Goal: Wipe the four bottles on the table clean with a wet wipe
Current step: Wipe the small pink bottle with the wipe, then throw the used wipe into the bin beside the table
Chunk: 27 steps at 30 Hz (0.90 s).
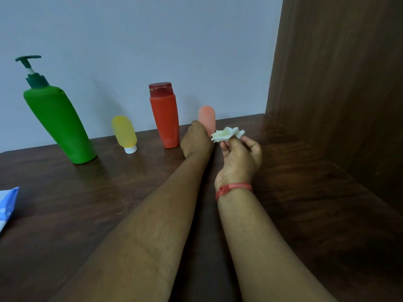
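Head view showed your left hand (pixel 196 138) curled around the pink bottle (pixel 207 118), rightmost of four on the tabletop (pixel 109 192), while your right hand (pixel 238 155) pinched the crumpled wet wipe (pixel 227 134) beside it. Wiping progress wasn't clear. A blue packet (pixel 7 205) lay far left.

Green pump bottle (pixel 58 123), yellow tube (pixel 124 132), red bottle (pixel 165 118), pink tube (pixel 207 118) standing in a row; crumpled white wipe (pixel 227 134).

Dark wood-grain table (pixel 109 192) with a soft sheen, matt plastic bottles — green pump bottle (pixel 58 123), red bottle (pixel 165 118) — crumpled white wipe (pixel 227 134), possibly damp cloth.
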{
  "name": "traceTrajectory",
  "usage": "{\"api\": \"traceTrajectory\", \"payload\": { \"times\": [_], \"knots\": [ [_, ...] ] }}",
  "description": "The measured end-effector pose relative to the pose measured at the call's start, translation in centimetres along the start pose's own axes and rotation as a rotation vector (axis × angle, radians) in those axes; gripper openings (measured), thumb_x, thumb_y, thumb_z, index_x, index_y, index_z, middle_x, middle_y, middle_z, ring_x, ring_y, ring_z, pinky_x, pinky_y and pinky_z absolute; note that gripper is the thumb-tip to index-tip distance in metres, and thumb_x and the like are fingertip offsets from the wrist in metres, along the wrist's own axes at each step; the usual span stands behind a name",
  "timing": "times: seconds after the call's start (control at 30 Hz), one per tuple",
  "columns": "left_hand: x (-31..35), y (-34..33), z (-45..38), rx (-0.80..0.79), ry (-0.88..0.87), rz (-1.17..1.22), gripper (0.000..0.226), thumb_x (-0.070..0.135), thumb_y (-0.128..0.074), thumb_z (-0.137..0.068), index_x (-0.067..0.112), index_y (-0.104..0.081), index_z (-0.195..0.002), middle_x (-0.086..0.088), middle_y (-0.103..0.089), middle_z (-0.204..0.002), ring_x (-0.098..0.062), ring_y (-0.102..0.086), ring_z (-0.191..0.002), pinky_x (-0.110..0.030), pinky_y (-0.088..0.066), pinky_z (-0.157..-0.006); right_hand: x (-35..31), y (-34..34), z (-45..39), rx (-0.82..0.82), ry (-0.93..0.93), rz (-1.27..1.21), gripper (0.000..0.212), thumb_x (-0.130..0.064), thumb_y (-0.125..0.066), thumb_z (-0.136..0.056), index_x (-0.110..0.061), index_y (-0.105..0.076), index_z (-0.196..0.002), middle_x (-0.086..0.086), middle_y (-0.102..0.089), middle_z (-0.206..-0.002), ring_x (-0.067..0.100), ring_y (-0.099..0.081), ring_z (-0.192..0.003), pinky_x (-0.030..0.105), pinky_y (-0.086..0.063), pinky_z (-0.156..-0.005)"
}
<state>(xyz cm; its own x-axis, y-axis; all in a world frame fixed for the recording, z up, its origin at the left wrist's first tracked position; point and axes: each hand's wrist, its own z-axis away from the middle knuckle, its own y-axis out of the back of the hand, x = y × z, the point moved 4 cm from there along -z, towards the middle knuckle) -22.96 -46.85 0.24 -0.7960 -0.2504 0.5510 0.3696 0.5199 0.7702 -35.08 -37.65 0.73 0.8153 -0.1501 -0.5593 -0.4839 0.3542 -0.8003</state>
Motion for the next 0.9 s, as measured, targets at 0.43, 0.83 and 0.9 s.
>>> {"api": "traceTrajectory", "payload": {
  "times": [0.43, 0.83, 0.9],
  "knots": [
    [-0.2, -0.5, -0.4, -0.011, 0.037, -0.053, 0.029, 0.025, -0.062, -0.091, 0.008, -0.053, -0.113, -0.009, -0.065, -0.109, -0.029, -0.068, -0.092, -0.045, -0.058, -0.078, 0.2, 0.0, 0.1, 0.003, -0.022, 0.002, 0.025, 0.013, -0.069, -0.081, -0.009, -0.062, -0.089, 0.024, -0.071, -0.105, 0.032, -0.074, -0.091, 0.023, -0.057, -0.063],
    [-0.4, 0.5, 0.8, -0.009, 0.027, -0.005, 0.044, 0.031, -0.064, -0.091, 0.003, -0.046, -0.12, -0.014, -0.057, -0.122, -0.032, -0.067, -0.098, -0.043, -0.055, -0.075, 0.7, -0.1, -0.3, -0.02, -0.023, 0.001, 0.025, 0.013, -0.07, -0.079, -0.008, -0.061, -0.089, 0.024, -0.071, -0.105, 0.031, -0.074, -0.089, 0.023, -0.057, -0.062],
    [-0.8, 0.8, 1.5, -0.022, 0.006, 0.02, 0.053, 0.033, -0.067, -0.09, 0.001, -0.044, -0.124, -0.017, -0.052, -0.126, -0.032, -0.064, -0.102, -0.042, -0.054, -0.079, 0.8, 0.0, -0.4, -0.022, -0.011, 0.014, 0.024, 0.012, -0.07, -0.079, -0.008, -0.062, -0.09, 0.025, -0.071, -0.106, 0.032, -0.074, -0.091, 0.025, -0.058, -0.064]
  ]
}}
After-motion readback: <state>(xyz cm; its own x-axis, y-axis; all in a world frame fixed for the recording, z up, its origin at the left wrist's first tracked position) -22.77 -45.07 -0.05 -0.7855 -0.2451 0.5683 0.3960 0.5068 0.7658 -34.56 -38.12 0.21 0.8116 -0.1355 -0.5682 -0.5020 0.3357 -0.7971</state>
